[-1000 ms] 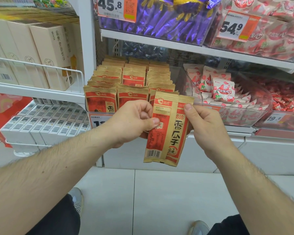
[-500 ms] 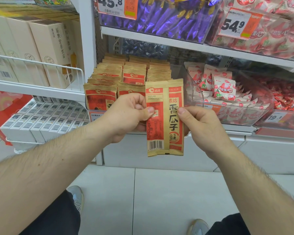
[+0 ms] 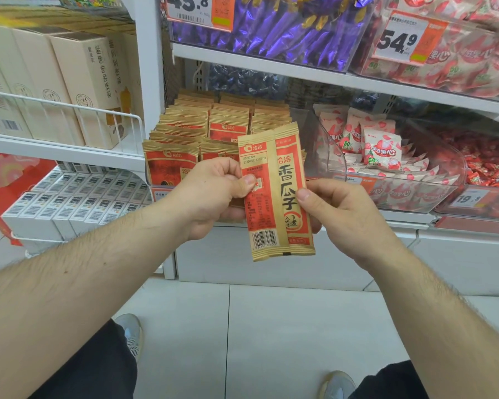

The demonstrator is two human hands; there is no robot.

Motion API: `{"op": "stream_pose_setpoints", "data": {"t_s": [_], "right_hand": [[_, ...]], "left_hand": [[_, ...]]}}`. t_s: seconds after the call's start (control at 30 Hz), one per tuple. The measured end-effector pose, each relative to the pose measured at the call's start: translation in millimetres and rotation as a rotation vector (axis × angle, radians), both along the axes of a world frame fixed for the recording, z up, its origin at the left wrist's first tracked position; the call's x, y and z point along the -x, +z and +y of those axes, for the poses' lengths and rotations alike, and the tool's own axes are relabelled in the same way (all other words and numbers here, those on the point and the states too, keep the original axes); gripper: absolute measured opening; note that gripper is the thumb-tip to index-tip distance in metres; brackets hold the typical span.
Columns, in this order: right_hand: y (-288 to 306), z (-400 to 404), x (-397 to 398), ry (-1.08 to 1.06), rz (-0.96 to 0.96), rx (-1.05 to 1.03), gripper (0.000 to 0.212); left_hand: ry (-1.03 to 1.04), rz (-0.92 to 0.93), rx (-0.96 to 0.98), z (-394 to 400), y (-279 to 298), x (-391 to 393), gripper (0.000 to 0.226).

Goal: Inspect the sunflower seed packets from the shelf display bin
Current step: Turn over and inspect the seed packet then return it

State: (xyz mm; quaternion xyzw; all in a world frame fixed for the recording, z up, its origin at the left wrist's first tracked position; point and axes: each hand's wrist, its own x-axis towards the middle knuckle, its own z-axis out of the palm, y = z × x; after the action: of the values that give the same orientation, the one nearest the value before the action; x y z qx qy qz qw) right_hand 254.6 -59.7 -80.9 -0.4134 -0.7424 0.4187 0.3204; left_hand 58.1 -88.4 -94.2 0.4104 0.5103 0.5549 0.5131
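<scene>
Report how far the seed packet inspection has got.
Done: one packet is out of the display bin. In hand: left hand and right hand pinch its edges, barcode side facing the camera. Left: the many packets standing in the bin.

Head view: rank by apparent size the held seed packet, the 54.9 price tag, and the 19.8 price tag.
1. Held seed packet, though it is nearest the camera.
2. 54.9 price tag.
3. 19.8 price tag, clearly smallest.

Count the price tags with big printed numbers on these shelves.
3: one tag on the purple candy bin top centre, one tag on the pink bin top right, one tag lower right. Others may be hidden behind the hands.
</scene>
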Motion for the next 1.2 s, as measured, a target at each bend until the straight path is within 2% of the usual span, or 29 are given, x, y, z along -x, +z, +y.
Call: {"op": "stream_pose_setpoints", "data": {"t_s": [0.13,0.27,0.4,0.57,0.7,0.8,0.9,1.0,1.07,1.13,1.2], "right_hand": [[1.9,-1.2,-2.5,0.063,-0.013,-0.006,0.017],[3.6,-0.5,-6.3,0.140,-0.035,-0.070,0.019],[5.5,-4.0,-6.5,0.220,-0.055,-0.090,0.051],[6.5,-9.3,-5.3,0.299,-0.073,-0.092,0.071],[3.9,-14.4,2.0,0.304,-0.155,-0.107,0.085],[2.3,-15.2,3.6,0.277,-0.196,-0.132,0.092],[1.3,-16.8,5.0,0.268,-0.231,-0.169,0.096],[-0.7,-17.2,6.6,0.277,-0.264,-0.185,0.096],[-4.0,-14.8,6.9,0.258,-0.228,-0.192,0.087],[-8.0,-11.4,6.6,0.218,-0.168,-0.206,0.063],[-9.0,-10.2,7.5,0.165,-0.088,-0.192,0.027]], "left_hand": [[0.000,-0.019,0.004,1.4,-0.7,0.4,0.017],[0.002,-0.046,0.012,2.3,-1.3,-0.8,0.009],[0.007,-0.108,0.010,2.5,-1.6,-0.9,0.012],[0.003,-0.117,-0.015,0.8,-2.8,-7.1,0.005],[0.103,-0.015,-0.110,-0.4,-6.6,-14.5,0.020],[0.014,-0.033,-0.151,-2.8,-4.1,-14.4,0.019],[-0.094,-0.049,-0.149,-6.7,-1.5,-13.7,0.042],[-0.082,-0.062,-0.146,-7.4,-0.6,-15.2,0.038],[-0.088,-0.070,-0.149,-7.1,-0.5,-14.5,0.032],[-0.119,-0.052,-0.165,-6.8,-1.2,-13.3,0.023],[-0.158,-0.014,-0.187,-7.9,-2.1,-13.0,0.019]]}}
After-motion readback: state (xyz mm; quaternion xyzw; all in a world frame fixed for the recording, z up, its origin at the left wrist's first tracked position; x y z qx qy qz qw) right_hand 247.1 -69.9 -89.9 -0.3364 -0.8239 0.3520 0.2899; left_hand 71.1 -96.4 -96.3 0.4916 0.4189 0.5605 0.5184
